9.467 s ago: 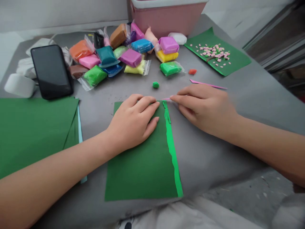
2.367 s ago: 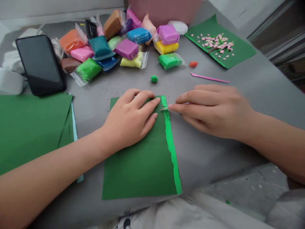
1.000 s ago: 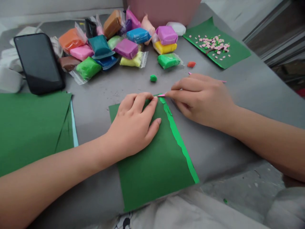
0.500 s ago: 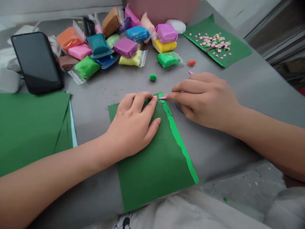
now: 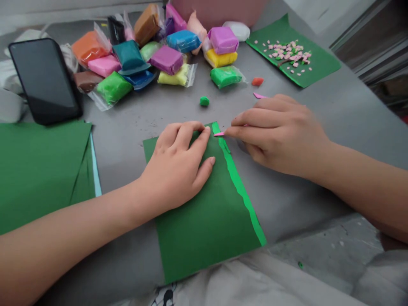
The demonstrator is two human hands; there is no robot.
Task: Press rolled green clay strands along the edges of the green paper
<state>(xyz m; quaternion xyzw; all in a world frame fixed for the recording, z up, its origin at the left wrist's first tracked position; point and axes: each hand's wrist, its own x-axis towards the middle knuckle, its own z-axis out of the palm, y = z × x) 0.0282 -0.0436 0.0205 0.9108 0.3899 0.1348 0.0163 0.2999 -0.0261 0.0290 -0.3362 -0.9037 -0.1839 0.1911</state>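
Note:
A dark green sheet of paper (image 5: 207, 225) lies on the grey table, with a wavy strip of bright green clay (image 5: 238, 182) along its right edge. My left hand (image 5: 180, 163) rests on the upper part of the sheet, its fingers spread and holding nothing. Pinched in my right hand (image 5: 277, 131) is a pink pointed clay tool (image 5: 219, 134); its tip is at the top end of the strip, near my left index fingertip. My fingers hide the rest of the tool. Behind the right hand shows the tip of another pink pointed piece (image 5: 260, 95).
Several wrapped clay packs (image 5: 165, 59) are heaped at the back. A phone (image 5: 46, 80) and more green sheets (image 5: 38, 170) lie at left. A green clay lump (image 5: 204, 101) and an orange one (image 5: 257, 81) sit beyond my hands. At back right lies a green sheet with a clay tree (image 5: 318, 70).
The pink tool's tip has shifted slightly down along the top of the strip with my right hand. My left hand stays in place on the sheet.

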